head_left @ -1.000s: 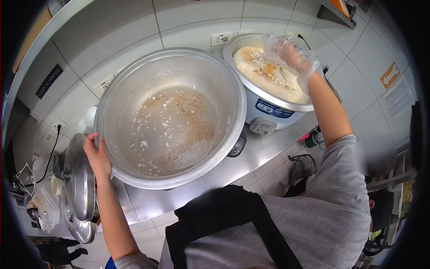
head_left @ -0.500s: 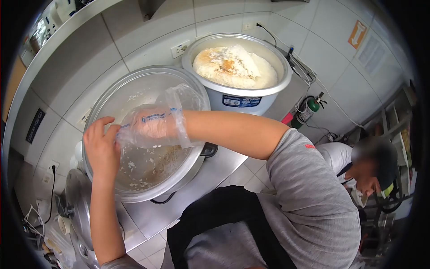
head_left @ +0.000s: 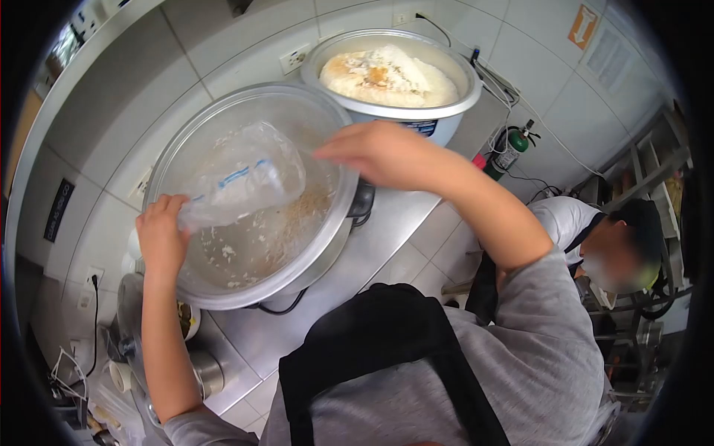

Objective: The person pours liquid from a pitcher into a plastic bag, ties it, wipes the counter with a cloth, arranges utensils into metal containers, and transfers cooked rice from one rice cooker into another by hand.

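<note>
A clear plastic bag (head_left: 256,182) with blue print hangs over the large metal rice pot (head_left: 260,301). My left hand (head_left: 163,230) is closed on the bag's left end, at the pot's left rim. Apart from the bag, my right hand (head_left: 379,154) is over the pot's right rim, its fingers pointing left and smeared by motion; whether they pinch anything is unclear. Loose rice grains (head_left: 227,253) and a brownish crust (head_left: 301,223) cling to the inside of the pot.
Behind stands a second cooker (head_left: 465,93) heaped with cooked rice (head_left: 387,74). Metal lids (head_left: 132,312) lean at the lower left. Cords and a green fire extinguisher (head_left: 509,152) are at the right wall. Another person (head_left: 573,223) bends down at the right.
My right hand has come out of the plastic bag and moved right, over the pot's rim. My left hand keeps hold of the bag's end. The view has shifted slightly.
</note>
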`<state>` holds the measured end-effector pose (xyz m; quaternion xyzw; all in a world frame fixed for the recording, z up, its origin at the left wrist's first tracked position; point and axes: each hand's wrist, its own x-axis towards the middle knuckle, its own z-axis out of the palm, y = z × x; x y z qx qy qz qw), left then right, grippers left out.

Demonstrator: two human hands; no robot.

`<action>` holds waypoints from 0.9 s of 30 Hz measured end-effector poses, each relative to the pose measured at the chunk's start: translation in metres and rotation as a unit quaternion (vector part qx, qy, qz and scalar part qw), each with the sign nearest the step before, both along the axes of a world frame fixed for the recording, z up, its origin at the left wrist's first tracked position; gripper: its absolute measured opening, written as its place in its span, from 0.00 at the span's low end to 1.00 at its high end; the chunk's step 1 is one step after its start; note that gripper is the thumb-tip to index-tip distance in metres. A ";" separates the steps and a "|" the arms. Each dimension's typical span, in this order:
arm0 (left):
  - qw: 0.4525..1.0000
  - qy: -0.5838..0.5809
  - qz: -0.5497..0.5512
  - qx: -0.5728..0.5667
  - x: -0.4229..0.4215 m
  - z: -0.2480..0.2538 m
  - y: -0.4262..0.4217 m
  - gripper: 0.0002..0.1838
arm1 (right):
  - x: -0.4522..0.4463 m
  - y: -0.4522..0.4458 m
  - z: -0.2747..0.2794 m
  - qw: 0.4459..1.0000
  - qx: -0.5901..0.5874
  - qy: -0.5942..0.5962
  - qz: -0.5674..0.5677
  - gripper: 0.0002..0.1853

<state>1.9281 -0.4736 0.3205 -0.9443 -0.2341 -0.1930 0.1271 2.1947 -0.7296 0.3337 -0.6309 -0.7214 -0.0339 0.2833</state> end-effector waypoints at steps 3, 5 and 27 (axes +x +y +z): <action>0.994 -0.028 -0.076 -0.074 -0.011 -0.003 0.002 0.23 | 0.001 -0.053 0.008 0.981 0.056 0.097 -0.158 0.16; 0.982 -0.062 -0.138 -0.113 -0.018 -0.001 0.010 0.26 | 0.003 -0.079 -0.009 0.945 0.097 0.178 -0.256 0.11; 0.944 -0.157 0.082 -0.278 -0.051 -0.052 -0.004 0.30 | 0.082 0.030 -0.323 0.951 0.019 0.087 -0.297 0.18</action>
